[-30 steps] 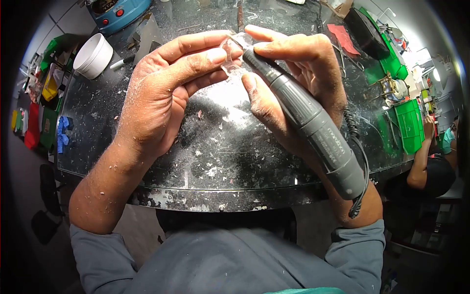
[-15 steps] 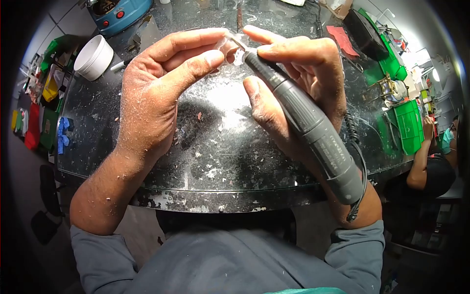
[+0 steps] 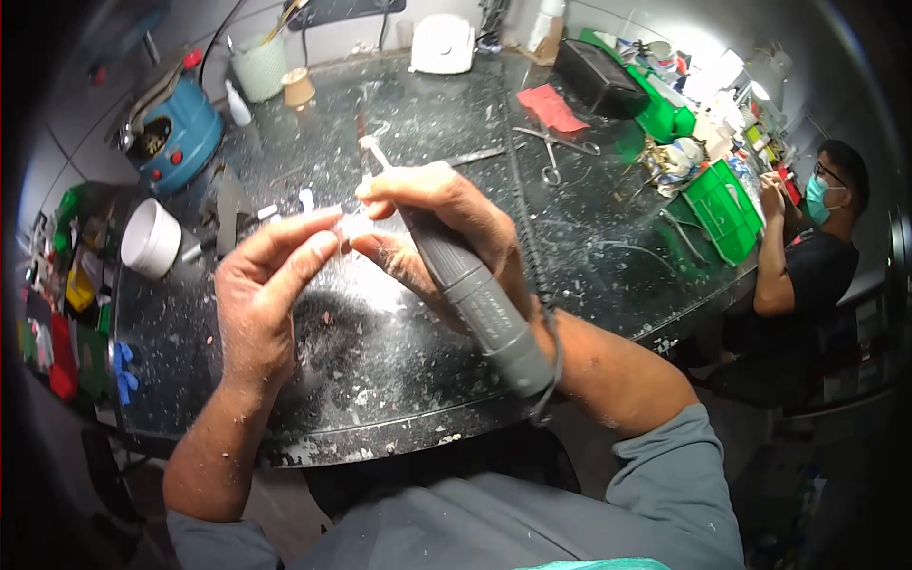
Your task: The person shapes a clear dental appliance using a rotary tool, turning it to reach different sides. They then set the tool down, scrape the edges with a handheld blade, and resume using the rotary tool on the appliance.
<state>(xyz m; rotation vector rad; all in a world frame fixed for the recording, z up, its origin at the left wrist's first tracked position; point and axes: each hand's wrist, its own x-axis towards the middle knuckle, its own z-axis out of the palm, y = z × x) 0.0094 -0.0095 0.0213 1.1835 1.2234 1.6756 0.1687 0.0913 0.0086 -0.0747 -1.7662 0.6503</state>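
My left hand [image 3: 271,294] pinches a small, translucent whitish piece [image 3: 355,228] between thumb and fingertips. Glare from the lamp hides its exact shape. My right hand [image 3: 456,218] is wrapped round a dark grey rotary handpiece [image 3: 486,318], whose cord hangs from its rear end. The tool's front end points up and away, beyond the piece. The right thumb and a fingertip are close to the piece, and appear to touch it. White dust and crumbs cover both hands and the black tabletop [image 3: 399,399] beneath them.
At left stand a blue machine [image 3: 180,142] with red knobs and a white tub [image 3: 150,237]. Scissors-like forceps [image 3: 551,152], a red sheet [image 3: 553,108] and a green bin [image 3: 719,211] lie to the right. A masked person [image 3: 807,247] sits at the far right.
The view has turned to the right and up, showing more of the table's back. The handpiece has swung from the piece to point past it; the right fingers have come to the piece.
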